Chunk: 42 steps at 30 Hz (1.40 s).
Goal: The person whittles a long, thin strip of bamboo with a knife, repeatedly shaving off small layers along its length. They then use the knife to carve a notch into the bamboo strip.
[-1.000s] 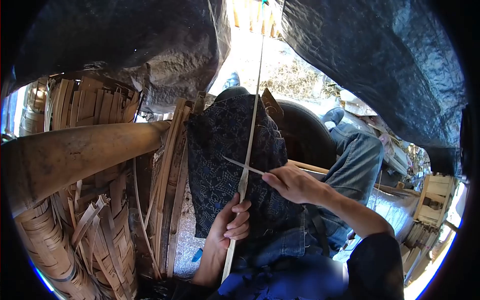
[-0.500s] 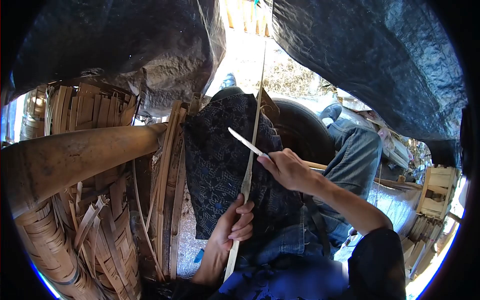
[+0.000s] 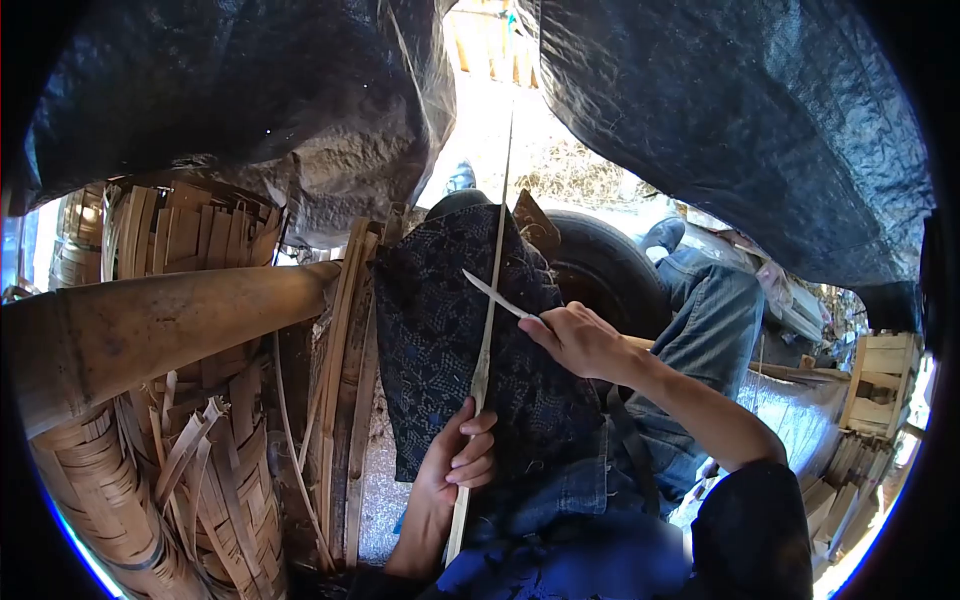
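Observation:
My left hand [image 3: 462, 450] is closed round a long, thin bamboo strip [image 3: 487, 335], which runs from my lap up and away toward the bright opening. In my right hand [image 3: 580, 340] is a knife [image 3: 492, 292], its pale blade pointing up and to the left. The blade crosses the strip a little above my left hand. Below the strip, a dark patterned cloth [image 3: 425, 330] covers my leg.
A thick bamboo pole [image 3: 190, 315] juts in from the left above woven bamboo baskets [image 3: 110, 490]. Upright bamboo slats [image 3: 345, 400] stand beside my leg. A black tyre [image 3: 610, 260] lies ahead. Dark plastic sheeting [image 3: 740, 120] hangs on both sides.
The far end of the bamboo strip has swung slightly left. Both hands sit a little differently, the left one slightly left, and the knife still crosses the strip.

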Each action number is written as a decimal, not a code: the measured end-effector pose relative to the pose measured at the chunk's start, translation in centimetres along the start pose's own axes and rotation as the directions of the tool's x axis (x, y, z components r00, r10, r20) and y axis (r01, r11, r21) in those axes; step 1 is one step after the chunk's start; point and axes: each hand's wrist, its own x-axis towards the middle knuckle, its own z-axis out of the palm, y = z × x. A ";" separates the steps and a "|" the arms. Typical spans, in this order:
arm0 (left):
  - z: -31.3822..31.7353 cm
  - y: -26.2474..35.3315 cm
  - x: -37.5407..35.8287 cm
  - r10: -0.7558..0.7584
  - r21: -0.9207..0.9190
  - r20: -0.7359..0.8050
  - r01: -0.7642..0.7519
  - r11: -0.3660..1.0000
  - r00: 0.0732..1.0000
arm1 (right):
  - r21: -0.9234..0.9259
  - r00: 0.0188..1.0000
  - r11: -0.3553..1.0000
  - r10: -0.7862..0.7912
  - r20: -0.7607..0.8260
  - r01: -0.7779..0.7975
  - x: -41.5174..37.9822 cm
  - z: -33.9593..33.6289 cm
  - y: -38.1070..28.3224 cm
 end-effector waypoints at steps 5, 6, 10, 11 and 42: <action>0.5 -0.1 -0.3 0.049 -0.010 -0.029 -0.050 0.999 0.998 | 0.078 0.966 0.997 0.000 0.259 -0.021 1.1 -0.5 0.8; 0.4 -0.3 -0.5 0.050 -0.009 -0.026 -0.050 0.999 0.998 | 0.075 0.966 0.997 -0.001 0.258 -0.019 1.5 -0.5 1.2; 0.1 -0.9 -1.5 0.031 -0.052 -0.029 -0.033 0.998 0.999 | -0.113 0.974 0.977 -0.163 0.156 0.182 3.4 -0.7 3.1; -0.1 -1.1 -1.7 0.031 -0.076 -0.015 -0.032 0.997 0.999 | -0.111 0.959 0.978 -0.146 0.242 0.177 3.3 -1.1 3.1; -0.7 -3.3 -5.5 -0.087 0.024 -0.210 0.094 0.995 0.974 | 0.141 0.862 0.871 0.418 0.287 -0.470 5.6 -2.8 6.7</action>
